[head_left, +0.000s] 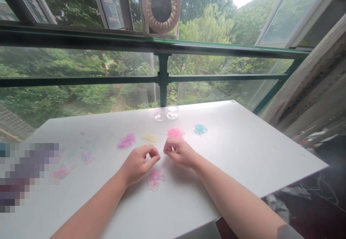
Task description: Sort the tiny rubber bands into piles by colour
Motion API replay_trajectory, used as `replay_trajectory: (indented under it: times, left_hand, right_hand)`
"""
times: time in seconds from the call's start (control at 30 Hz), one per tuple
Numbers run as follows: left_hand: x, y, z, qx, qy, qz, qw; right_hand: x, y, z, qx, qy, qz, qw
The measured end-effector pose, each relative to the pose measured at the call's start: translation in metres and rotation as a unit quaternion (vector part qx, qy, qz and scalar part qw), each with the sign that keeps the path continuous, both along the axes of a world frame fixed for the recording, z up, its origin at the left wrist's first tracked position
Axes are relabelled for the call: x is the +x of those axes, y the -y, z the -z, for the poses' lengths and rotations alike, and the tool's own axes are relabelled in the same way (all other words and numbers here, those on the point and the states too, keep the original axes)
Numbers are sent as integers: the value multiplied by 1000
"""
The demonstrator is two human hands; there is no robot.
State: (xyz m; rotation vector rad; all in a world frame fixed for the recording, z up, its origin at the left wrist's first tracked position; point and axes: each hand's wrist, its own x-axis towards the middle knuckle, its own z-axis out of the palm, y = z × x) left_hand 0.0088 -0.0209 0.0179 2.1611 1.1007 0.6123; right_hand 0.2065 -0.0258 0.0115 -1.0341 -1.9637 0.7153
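Observation:
Above the middle of the white table, my left hand (142, 162) and my right hand (180, 152) face each other, fingertips a short way apart. Both are pinched, thumb against finger; whatever lies between the tips is too small to make out. A loose pile of pink rubber bands (156, 178) lies just below my left hand. Beyond the hands sit a purple pile (126, 141), a pale yellow pile (149, 138), a bright pink pile (175, 132) partly behind my right hand, and a light blue pile (200, 129).
A clear round container (172, 112) and a clear lid (159, 116) stand at the far edge of the white table (243, 152). Mixed-colour bands (88, 156) lie to the left. Behind runs a green railing (229, 51) with a round fan-like device (161, 6); a curtain (310, 76) hangs right.

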Motion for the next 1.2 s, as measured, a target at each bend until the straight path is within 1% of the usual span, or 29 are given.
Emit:
replay_trajectory:
  times: [0.1,0.17,0.2,0.23,0.3,0.4,0.43,0.53,0.67,0.8,1.0,1.2]
  left_hand:
    - [1,0,2,17,4,3,1000]
    - [0,1,2,25,5,6,1000]
    - [-1,2,2,27,4,8,1000]
    - [-3,2,2,28,1,7,1000]
    - [-5,2,2,27,-5,3,1000]
    - [-8,1,2,29,-2,-6,1000]
    - [-9,1,2,27,1,-5,1000]
    - [-9,0,1,13,7,3,1000]
    - [-9,0,-3,3,0,-9,1000]
    - [-10,0,-1,2,-12,-24,1000]
    - [-10,0,2,22,-14,-33,999]
    - [-17,-2,-1,22,-48,-7,999]
  right_hand:
    - [-1,6,-3,21,27,0,999]
    - [10,6,-8,30,53,29,998]
    - [21,5,-11,37,67,57,995]
    - [35,2,-14,39,84,99,991]
    - [66,-6,-15,32,119,196,973]
    - [112,-18,-9,26,174,322,930]
    - [123,-21,-5,26,191,340,920]
    - [142,-27,7,32,218,349,911]
    - [147,-29,18,36,234,354,905]
    - [146,-29,20,44,232,362,902]
    - [147,-27,21,51,227,365,901]
    - [151,-20,18,63,208,385,897]
